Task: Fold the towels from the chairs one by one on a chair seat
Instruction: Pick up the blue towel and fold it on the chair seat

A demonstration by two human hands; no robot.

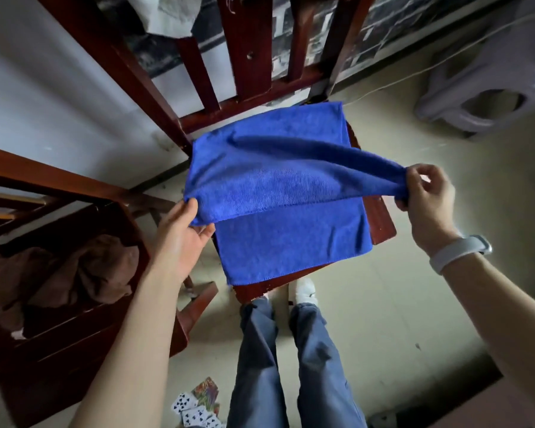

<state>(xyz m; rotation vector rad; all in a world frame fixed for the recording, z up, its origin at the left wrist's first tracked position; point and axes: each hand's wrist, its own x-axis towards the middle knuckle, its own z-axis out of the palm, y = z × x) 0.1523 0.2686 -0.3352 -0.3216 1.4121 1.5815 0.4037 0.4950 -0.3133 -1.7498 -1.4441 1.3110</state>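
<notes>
A blue towel point(278, 193) lies across the seat of a dark red wooden chair point(380, 223) in the middle of the head view. Its upper layer is lifted off the lower one. My left hand point(183, 233) pinches the lifted layer's near left corner, thumb on top. My right hand point(426, 196) pinches the right corner, raised above the seat's right edge; a white band sits on that wrist. A brown towel point(62, 276) lies crumpled on the seat of a second chair point(62, 180) at the left. A pale cloth point(167, 13) hangs on the chair back at the top.
A grey plastic stool point(488, 88) stands at the upper right on the tiled floor. Playing cards point(198, 406) lie scattered on the floor by my left leg. My legs and feet are just in front of the chair. A white cord point(414, 69) runs along the wall.
</notes>
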